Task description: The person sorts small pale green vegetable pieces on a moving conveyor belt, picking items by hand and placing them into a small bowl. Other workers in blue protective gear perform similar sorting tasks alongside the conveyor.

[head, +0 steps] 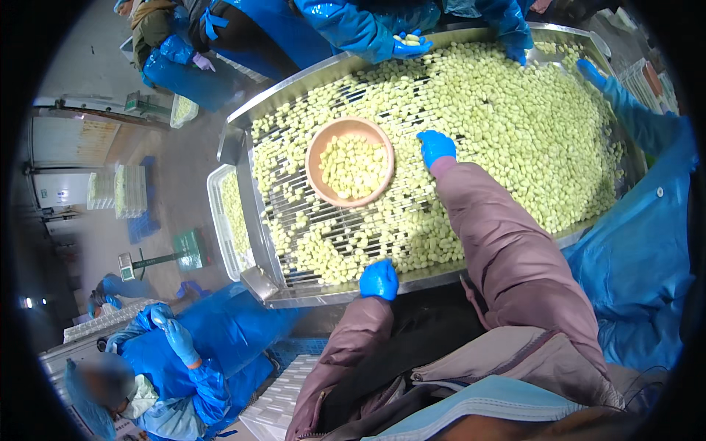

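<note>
In front of me a stainless-steel sorting table (325, 302) with a slatted bed holds a thick layer of pale green oval produce (529, 138), like large beans or small fruit. My right hand (437, 148), in a blue glove, reaches to the middle of the layer with its fingers curled at the pieces. Whether it grips any is hidden. My left hand (379, 279), also blue-gloved, is curled at the near rim beside some pieces, its fingertips out of sight. A round orange-pink plastic bowl (314, 176), partly filled with the same pieces, stands on the slats left of my right hand.
Across the table a co-worker's gloved hand (411, 45) holds several pieces. Another worker's arm (634, 105) reaches in at the right. A white basket of produce (216, 220) adjoins the left end, near a green platform scale (189, 249). A worker in a blue apron (165, 364) is at lower left.
</note>
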A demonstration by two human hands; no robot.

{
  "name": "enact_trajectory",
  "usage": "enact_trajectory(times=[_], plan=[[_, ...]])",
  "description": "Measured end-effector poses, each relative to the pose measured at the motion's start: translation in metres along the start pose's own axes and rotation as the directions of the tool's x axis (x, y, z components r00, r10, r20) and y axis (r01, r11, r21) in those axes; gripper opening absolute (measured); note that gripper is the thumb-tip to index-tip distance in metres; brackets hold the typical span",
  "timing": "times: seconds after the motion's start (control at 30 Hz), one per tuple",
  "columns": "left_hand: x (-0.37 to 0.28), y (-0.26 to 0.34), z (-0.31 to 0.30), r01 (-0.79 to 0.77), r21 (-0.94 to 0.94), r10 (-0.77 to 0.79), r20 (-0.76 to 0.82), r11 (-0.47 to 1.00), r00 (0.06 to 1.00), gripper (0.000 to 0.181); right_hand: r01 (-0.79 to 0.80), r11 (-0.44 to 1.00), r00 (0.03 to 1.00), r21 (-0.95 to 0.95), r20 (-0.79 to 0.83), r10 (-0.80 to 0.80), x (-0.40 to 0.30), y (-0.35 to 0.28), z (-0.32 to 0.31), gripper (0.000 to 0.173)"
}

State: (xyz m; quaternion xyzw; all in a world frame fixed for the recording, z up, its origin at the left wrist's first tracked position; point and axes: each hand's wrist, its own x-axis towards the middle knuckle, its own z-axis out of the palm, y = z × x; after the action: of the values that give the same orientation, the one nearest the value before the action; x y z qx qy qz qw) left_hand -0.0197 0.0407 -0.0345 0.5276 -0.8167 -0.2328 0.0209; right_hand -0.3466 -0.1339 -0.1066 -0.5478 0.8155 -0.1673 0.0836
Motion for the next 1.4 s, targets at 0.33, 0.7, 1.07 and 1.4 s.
enact_trajectory(times=[0.33, 0.7, 1.07, 1.4], plan=[[-0.003, -0.003, 0.002, 0.026, 0.021, -0.027, 0.047, 0.999, 0.999, 0.021, -0.073, 0.987, 0.991, -0.146, 0.1, 0.088, 0.008, -0.014, 0.02, 0.015], [-0.001, 0.0, -0.005, 0.012, 0.002, -0.012, 0.056, 1.0, 0.998, 0.023, -0.108, 0.993, 0.983, 0.055, 0.152, 0.099, -0.053, 0.001, 0.015, 0.018], [-0.003, -0.006, 0.001, 0.041, 0.033, -0.043, 0.067, 0.999, 0.997, 0.023, 0.003, 0.722, 0.997, 0.691, 0.057, -0.058, -0.09, -0.071, -0.068, 0.034], [0.003, 0.005, -0.006, -0.021, 0.026, 0.019, 0.058, 0.999, 0.998, 0.021, -0.024, 0.848, 0.978, 0.529, -0.161, 0.129, 0.014, 0.016, -0.039, 0.04]])
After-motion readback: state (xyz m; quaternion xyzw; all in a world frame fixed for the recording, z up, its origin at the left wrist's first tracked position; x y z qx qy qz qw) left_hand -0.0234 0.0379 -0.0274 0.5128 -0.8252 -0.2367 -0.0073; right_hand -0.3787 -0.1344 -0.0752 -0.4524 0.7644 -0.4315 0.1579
